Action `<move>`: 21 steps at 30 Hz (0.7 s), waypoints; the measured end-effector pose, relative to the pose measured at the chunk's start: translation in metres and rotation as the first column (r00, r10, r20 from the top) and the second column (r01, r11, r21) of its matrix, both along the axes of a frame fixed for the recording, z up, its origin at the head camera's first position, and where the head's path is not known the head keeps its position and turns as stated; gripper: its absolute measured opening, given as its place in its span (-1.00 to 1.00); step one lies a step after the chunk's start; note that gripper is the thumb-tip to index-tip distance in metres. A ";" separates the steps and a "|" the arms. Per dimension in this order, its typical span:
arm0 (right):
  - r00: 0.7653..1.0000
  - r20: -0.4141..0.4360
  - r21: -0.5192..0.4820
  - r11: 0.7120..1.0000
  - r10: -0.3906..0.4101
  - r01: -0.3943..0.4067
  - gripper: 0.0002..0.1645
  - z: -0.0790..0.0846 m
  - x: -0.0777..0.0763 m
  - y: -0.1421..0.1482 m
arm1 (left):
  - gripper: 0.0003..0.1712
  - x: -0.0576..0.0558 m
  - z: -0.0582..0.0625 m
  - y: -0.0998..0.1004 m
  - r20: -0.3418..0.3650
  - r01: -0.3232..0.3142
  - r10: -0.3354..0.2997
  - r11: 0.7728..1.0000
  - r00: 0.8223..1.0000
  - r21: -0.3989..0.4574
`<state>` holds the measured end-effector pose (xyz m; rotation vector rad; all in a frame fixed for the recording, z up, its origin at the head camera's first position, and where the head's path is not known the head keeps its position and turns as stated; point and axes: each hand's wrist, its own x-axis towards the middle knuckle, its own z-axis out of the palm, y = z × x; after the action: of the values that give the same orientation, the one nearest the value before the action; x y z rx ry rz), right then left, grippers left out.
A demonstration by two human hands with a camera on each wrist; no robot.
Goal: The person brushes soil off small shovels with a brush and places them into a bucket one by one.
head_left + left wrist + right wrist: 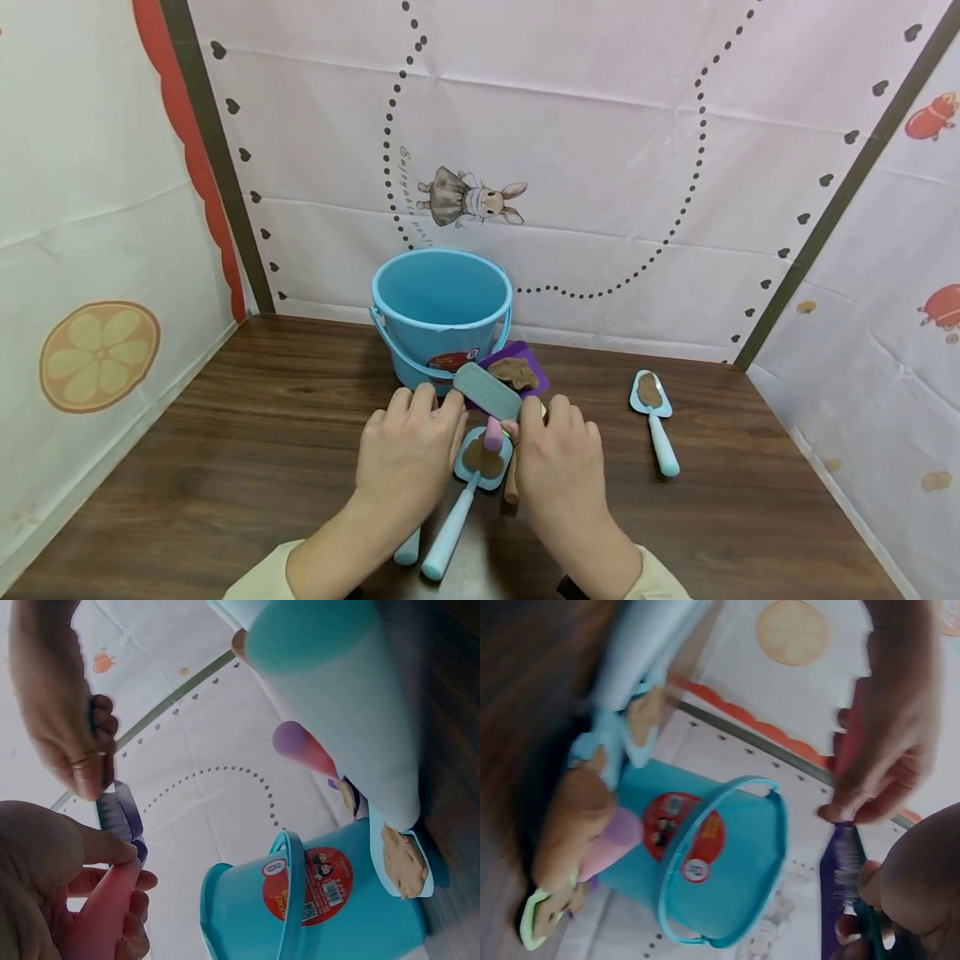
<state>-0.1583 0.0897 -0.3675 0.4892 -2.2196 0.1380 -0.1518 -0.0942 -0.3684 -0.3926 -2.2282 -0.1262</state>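
In my left hand I grip the pink handle of a small purple shovel. My right hand holds a dark-green-handled brush, its bristles right at the purple shovel's blade. Both hands are raised in front of the blue bucket. Below them lies a light blue shovel with brown, sand-like stuff on its blade. Another purple shovel, also bearing brown stuff, lies beside the bucket with its pink handle toward me.
Beneath my left wrist, a second light blue handle pokes out. A brown handle lies near my right hand. Off to the right, a light blue trowel with brown stuff rests on the wooden table. Printed cloth walls enclose the table.
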 end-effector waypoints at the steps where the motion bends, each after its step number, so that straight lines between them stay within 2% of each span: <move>1: 1.000 -0.011 0.007 1.000 -0.017 0.017 -0.37 -0.002 0.000 -0.001 | -0.77 0.000 0.000 0.000 0.001 -0.002 0.002 1.000 1.000 0.000; 6: 0.996 -0.023 0.017 0.996 -0.083 0.083 -0.42 -0.006 -0.008 0.002 | -0.77 0.002 0.002 0.000 -0.002 -0.009 0.009 1.000 1.000 -0.009; 14: 0.988 0.039 -0.030 0.988 -0.150 0.151 -0.56 0.001 -0.021 0.018 | -0.77 0.002 0.000 0.000 -0.034 -0.010 0.010 1.000 0.999 -0.020; 21: 0.988 -0.039 -0.100 0.984 -0.149 0.145 -0.50 0.005 -0.030 0.030 | -0.79 0.002 -0.002 0.000 -0.047 -0.004 0.003 1.000 0.999 -0.025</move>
<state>-0.1880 0.1196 -0.3622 0.2714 -2.1830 0.1542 -0.1500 -0.0941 -0.3706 -0.4015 -2.1858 -0.0861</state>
